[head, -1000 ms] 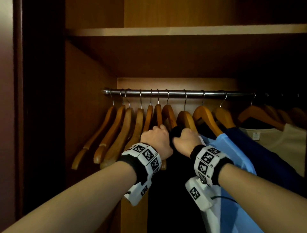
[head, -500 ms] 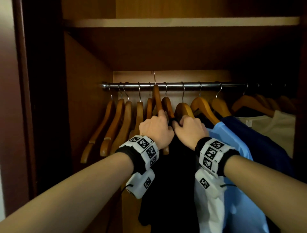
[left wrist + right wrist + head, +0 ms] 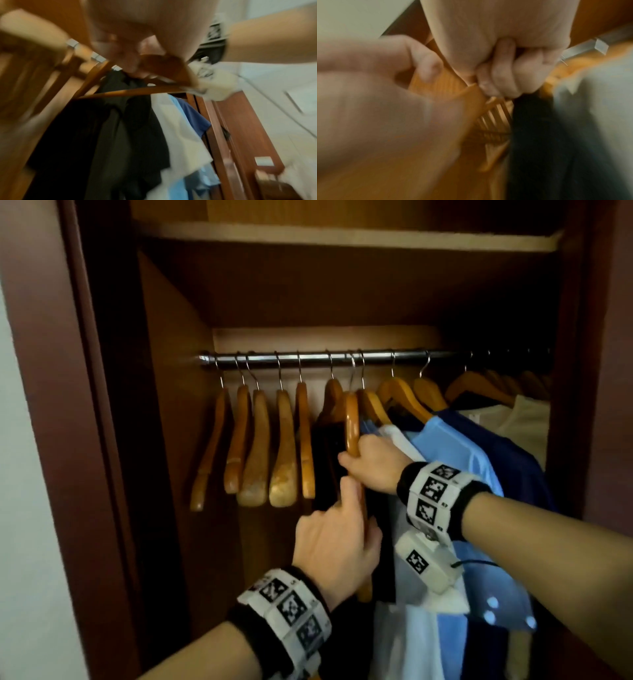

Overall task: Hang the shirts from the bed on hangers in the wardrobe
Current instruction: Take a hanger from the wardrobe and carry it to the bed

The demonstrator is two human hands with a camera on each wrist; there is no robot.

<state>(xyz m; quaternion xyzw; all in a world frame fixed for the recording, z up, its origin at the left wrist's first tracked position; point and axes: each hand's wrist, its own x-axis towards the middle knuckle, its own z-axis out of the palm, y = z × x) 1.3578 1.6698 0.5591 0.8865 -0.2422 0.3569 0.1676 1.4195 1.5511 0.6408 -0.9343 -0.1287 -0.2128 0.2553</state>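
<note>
Both hands hold one bare wooden hanger (image 3: pixel 352 422), turned edge-on in front of the chrome rail (image 3: pixel 308 360). My right hand (image 3: pixel 373 463) grips its upper part near the neck. My left hand (image 3: pixel 337 542) grips its lower arm, index finger stretched along the wood. The hanger's hook stands at rail height; whether it rests on the rail I cannot tell. A black shirt (image 3: pixel 325 460) hangs just behind it. The blurred left wrist view has the hanger (image 3: pixel 164 67) above the black shirt (image 3: pixel 106 135). In the right wrist view my fingers (image 3: pixel 505 75) curl round the hanger (image 3: pixel 447 86).
Several empty wooden hangers (image 3: pixel 260 446) hang at the rail's left end. To the right hang a white shirt (image 3: pixel 397 440), a light blue shirt (image 3: pixel 452 446), a dark blue shirt (image 3: pixel 513 460) and a cream one (image 3: pixel 527 419). The wardrobe side wall (image 3: pixel 164 440) stands left, a shelf (image 3: pixel 342 236) above.
The hanger's hook, raised above the rail half a second ago, has come down to rail height. My left hand has slid down the hanger's arm. The view has pulled back and tilted.
</note>
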